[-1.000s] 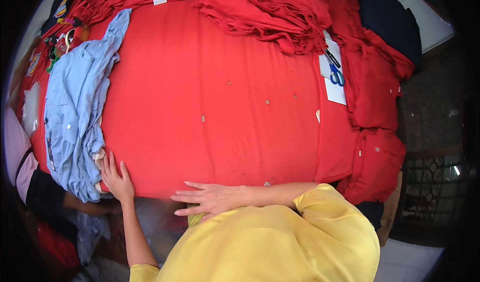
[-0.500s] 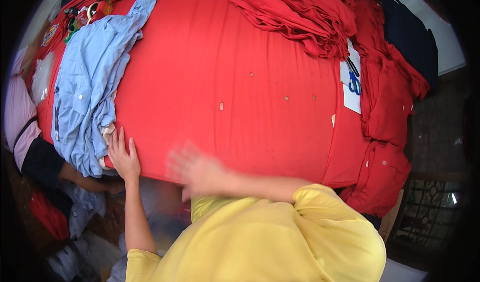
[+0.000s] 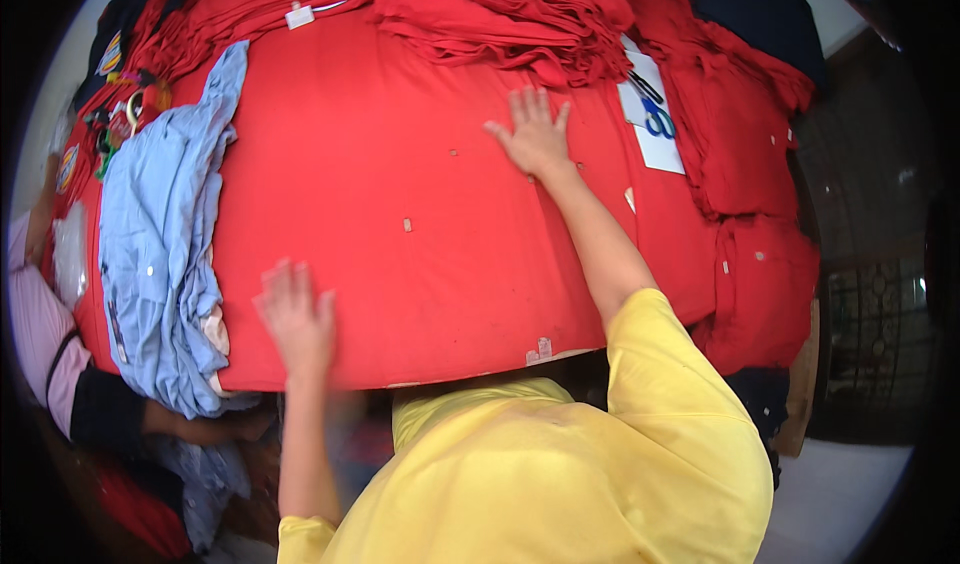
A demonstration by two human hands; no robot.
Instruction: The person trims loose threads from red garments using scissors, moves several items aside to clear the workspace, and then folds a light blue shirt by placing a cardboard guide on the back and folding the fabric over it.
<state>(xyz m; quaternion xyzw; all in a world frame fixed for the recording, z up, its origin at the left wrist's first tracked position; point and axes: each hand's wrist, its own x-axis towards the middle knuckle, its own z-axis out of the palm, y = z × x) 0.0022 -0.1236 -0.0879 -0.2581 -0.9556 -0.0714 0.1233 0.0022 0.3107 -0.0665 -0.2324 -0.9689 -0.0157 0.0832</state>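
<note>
A wide sheet of red cloth (image 3: 330, 184) covers the table in front of me, with a few small holes showing the surface beneath. My left hand (image 3: 298, 319), slightly blurred, is over the cloth near its front edge, fingers stretched out and nothing in them. Farther off, my right hand (image 3: 535, 132) lies spread on the red cloth, just short of a heap of folded red garments (image 3: 510, 19). A crumpled light blue shirt (image 3: 165, 234) lies to the left of my left hand.
Blue-handled scissors (image 3: 657, 119) rest on white paper (image 3: 660, 152) at the right. Stacked red garments (image 3: 750, 134) and dark navy cloth (image 3: 755, 9) line the right side. At the left edge, a person in a pink top (image 3: 45, 314) reaches low beside the table.
My right hand has swept from the front edge up and right onto the far part of the cloth. My left hand has shifted right, away from the blue shirt. The view has moved too.
</note>
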